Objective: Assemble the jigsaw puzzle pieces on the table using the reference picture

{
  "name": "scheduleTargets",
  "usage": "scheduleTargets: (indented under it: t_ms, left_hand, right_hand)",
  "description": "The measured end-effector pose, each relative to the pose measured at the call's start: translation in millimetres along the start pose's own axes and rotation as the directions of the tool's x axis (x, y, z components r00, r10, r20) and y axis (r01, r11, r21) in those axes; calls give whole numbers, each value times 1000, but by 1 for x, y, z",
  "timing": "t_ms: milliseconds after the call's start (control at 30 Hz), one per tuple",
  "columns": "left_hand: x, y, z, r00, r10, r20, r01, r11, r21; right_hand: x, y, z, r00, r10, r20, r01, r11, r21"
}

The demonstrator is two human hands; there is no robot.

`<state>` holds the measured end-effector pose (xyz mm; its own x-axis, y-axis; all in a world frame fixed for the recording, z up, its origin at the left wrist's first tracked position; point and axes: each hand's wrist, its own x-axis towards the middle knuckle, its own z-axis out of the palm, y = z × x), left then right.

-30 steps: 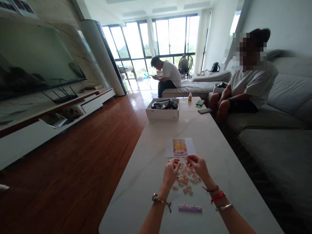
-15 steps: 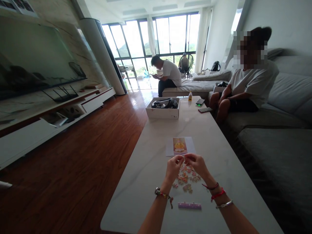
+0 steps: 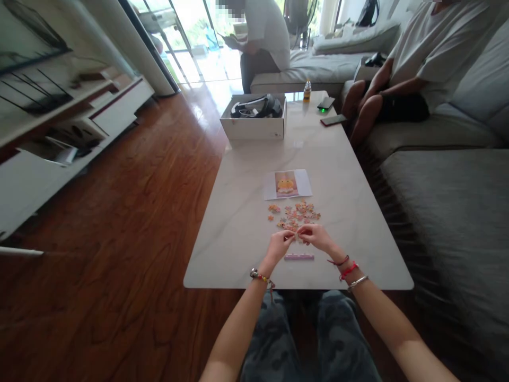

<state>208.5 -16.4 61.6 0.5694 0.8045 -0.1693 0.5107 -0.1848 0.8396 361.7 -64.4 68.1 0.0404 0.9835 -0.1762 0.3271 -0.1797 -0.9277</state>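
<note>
Since a moment ago the view has tipped down (lap now showing). The left hand [image 3: 278,245] and right hand [image 3: 319,239] pinch a puzzle piece [image 3: 297,232] between meeting fingertips, just nearside of the scattered pieces [image 3: 296,213] on the table [image 3: 238,233]; its shape is too small to tell

well beyond the left hand [image 3: 278,245], at the counter's [image 3: 238,233] far end, a white box [image 3: 254,127] holds a dark headset [image 3: 256,107]. right of the box stand a small bottle [image 3: 307,90] and two phones [image 3: 326,104]. right of the right hand [image 3: 318,239] runs a grey sofa [image 3: 445,212] with a person [image 3: 421,48] seated at its far part. left lies the wooden floor [image 3: 119,212].
</note>
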Motion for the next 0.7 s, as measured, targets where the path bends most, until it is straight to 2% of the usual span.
scheduleTargets:
  t_ms: [200, 267, 333, 433, 500, 600, 700]
  left_hand:
    - [4, -9, 6, 1000, -13, -13, 13, 1000, -9]
    - [6, -9, 4, 999, -18, -28, 18, 1000, -15]
    - [8, -10, 0, 997, -36, -64, 35, 999, -16]
    - [15, -15, -12, 986, -93, -140, 93, 996, -7]
    - [22, -21, -20, 975, -127, -183, 135, 990, 30]
    - [31, -32, -28, 963, -158, -218, 189, 973, 132]
    - [35, -39, -30, 959, -189, -213, 240, 938, 251]
  right_hand:
    - [5, 11, 6, 1000, -13, -16, 13, 1000, -7]
    - [8, 13, 1, 1000, 5, -24, -4, 1000, 11]
    - [12, 16, -10, 995, 35, -92, -36, 999, -5]
    - [18, 25, -32, 964, 69, -258, -108, 984, -140]
    - [20, 31, -43, 950, 62, -305, -148, 952, -267]
    - [20, 37, -46, 964, 27, -263, -139, 899, -416]
    - [18, 41, -37, 977, -19, -212, -91, 864, -495]
